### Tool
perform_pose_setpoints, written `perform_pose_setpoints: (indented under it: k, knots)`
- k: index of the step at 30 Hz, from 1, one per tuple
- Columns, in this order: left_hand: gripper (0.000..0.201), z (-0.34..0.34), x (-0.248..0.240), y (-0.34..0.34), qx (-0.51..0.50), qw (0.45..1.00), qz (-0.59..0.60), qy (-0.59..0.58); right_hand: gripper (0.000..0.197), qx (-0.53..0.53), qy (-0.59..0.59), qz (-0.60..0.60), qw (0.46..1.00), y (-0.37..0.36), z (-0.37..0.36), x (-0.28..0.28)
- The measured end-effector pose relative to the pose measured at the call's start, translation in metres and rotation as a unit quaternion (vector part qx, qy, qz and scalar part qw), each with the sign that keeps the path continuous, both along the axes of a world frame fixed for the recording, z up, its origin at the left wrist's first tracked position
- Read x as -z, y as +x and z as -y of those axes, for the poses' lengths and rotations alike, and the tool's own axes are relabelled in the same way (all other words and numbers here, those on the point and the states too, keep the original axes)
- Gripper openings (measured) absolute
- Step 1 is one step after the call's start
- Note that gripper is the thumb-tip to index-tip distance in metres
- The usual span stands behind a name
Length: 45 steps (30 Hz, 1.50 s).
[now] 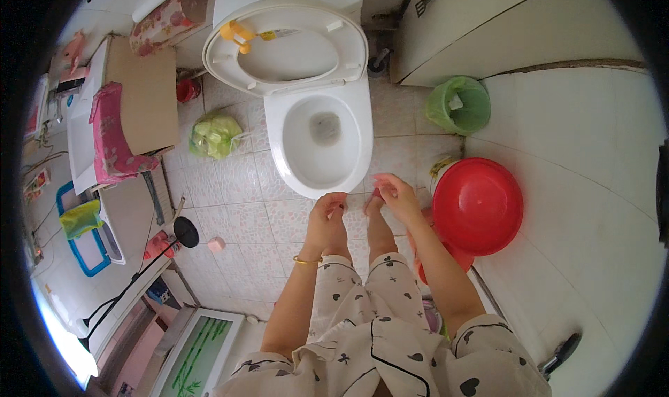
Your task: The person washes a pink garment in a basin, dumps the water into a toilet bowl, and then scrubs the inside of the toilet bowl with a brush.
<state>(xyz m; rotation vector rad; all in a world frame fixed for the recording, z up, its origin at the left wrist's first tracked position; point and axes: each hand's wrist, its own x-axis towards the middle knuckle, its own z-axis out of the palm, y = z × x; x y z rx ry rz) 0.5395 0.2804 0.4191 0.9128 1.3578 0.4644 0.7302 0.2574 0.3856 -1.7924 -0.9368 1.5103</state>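
Tiled bathroom floor, seen from above. Left hand and right hand meet just before the white ceramic toilet, seat and lid up, bowl empty but for water. Fingers curl together; whether they pinch anything, cannot tell. Step looks preparatory. Red plastic basin beside right forearm, upturned. Green bin holds white scrap.

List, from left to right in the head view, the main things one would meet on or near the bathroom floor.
Pink towel → green plastic bag → white toilet bowl → green waste bin → red basin.
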Motion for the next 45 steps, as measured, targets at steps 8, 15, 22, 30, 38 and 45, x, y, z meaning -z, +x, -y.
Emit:
perform_pose_setpoints:
  k: [8, 15, 22, 30, 38, 45]
  knots:
    - [0.029, -0.04, -0.004, -0.044, 0.046, 0.996, -0.012, 0.08, 0.025, 0.041, 0.036, -0.013, 0.998, -0.023, -0.031, 0.006]
    - [0.032, -0.099, -0.017, -0.039, 0.064, 0.991, 0.026, 0.115, 0.031, 0.12, 0.072, 0.093, 0.986, 0.03, -0.106, 0.059]
    - [0.041, -0.133, -0.004, 0.034, 0.093, 0.992, -0.007, 0.081, 0.045, 0.035, 0.032, 0.276, 0.96, 0.094, -0.22, 0.118]
    - [0.049, -0.162, 0.064, 0.127, 0.073, 0.988, 0.027, 0.133, 0.048, -0.097, 0.063, 0.439, 0.891, 0.101, -0.289, 0.187]
    - [0.042, -0.172, 0.08, 0.139, 0.056, 0.995, 0.021, 0.082, 0.028, -0.405, -0.189, 0.453, 0.771, 0.077, -0.337, 0.202]
    - [0.037, -0.169, 0.052, 0.134, 0.093, 0.991, 0.01, 0.094, 0.027, -0.319, -0.106, 0.494, 0.802, 0.123, -0.307, 0.227]
